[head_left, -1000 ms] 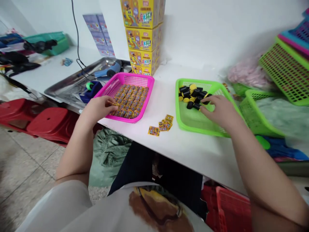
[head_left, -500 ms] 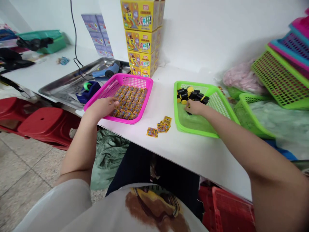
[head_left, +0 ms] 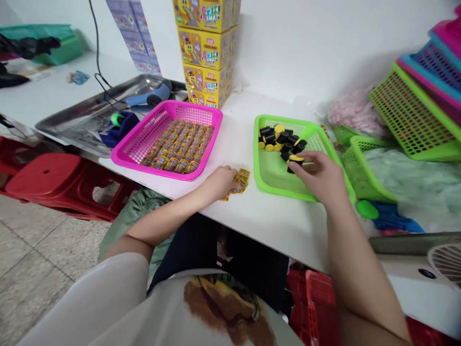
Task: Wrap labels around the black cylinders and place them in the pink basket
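My right hand (head_left: pixel 319 173) pinches a small black cup with a yellow lid (head_left: pixel 295 162) above the near part of a green basket (head_left: pixel 281 190). Several more black and yellow cups (head_left: pixel 275 137) lie heaped at that basket's far left. My left hand (head_left: pixel 223 181) rests at a small pile of yellow printed stickers (head_left: pixel 242 181) on the white table, its fingers bent onto them; whether one is pinched is hidden. Left of it, a pink basket (head_left: pixel 158 169) holds rows of cups wrapped in printed labels (head_left: pixel 180 146).
Stacked yellow boxes (head_left: pixel 205 48) stand behind the pink basket. A metal tray (head_left: pixel 68 120) with a blue tape dispenser (head_left: pixel 117 129) lies to the left. Nested baskets (head_left: pixel 406 110) lean at the right. Red stools (head_left: pixel 46 178) stand below the table's left edge.
My left hand has moved right, from the pink basket to the stickers. My right hand has lifted a black cup from the heap and drawn it nearer. The view has shifted slightly.
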### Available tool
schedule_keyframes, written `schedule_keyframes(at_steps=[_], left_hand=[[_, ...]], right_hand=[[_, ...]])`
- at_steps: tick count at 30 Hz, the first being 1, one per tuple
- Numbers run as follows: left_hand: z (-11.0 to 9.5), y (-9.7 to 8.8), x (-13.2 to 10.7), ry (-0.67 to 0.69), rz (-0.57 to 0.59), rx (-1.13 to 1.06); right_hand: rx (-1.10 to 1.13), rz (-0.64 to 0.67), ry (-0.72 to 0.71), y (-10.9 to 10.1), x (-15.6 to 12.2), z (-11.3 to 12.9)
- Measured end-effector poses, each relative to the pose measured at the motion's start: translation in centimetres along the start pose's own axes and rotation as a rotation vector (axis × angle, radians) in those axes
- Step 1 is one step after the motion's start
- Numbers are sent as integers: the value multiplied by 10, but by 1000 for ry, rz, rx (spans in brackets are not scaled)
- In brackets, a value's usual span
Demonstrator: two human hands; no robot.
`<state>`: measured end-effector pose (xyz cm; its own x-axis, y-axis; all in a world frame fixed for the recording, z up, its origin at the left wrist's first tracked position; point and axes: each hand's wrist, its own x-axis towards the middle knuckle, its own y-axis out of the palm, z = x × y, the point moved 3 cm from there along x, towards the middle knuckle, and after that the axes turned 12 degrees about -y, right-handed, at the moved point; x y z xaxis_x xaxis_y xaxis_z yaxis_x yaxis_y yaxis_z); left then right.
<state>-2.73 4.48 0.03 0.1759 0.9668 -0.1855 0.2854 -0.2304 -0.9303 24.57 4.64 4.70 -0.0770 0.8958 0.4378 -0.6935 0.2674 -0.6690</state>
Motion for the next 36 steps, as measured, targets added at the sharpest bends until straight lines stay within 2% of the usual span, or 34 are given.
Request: schedule_keyframes(at_steps=[2, 4, 11, 14, 16, 20, 22, 25, 29, 33, 36], left_hand=[[3, 1, 5, -39, 12, 8], [6, 1, 5, -68, 26, 9], [11, -3, 1, -98, -10, -33], [7, -12, -10, -57, -9, -105], [-1, -24, -22, 84, -118, -212], [-27, -54, -38, 561, -497, -322], [-42, -59, -33, 709, -547, -321], [-62, -53, -11, 785, -459, -310], [-72, -27, 9, 863, -330, -302], [-65, -6, 10, 863, -298, -465], [-59, -2, 8, 886, -278, -638]], right_hand=[[94, -140, -46, -1, -16, -3], [155, -205, -88, 1, -28, -4], [126, -155, -168, 8, -39, 2], [149, -203, -186, 7, -40, 5], [168, -268, -174, 6, -41, 6], [205, -396, -144, 5, -39, 7], [262, -452, -140, 4, -38, 6], [369, -576, -132, 0, -38, 3], [486, -689, -148, -3, -44, 7], [527, -635, -240, 0, -50, 16], [537, -544, -221, 3, -50, 15]])
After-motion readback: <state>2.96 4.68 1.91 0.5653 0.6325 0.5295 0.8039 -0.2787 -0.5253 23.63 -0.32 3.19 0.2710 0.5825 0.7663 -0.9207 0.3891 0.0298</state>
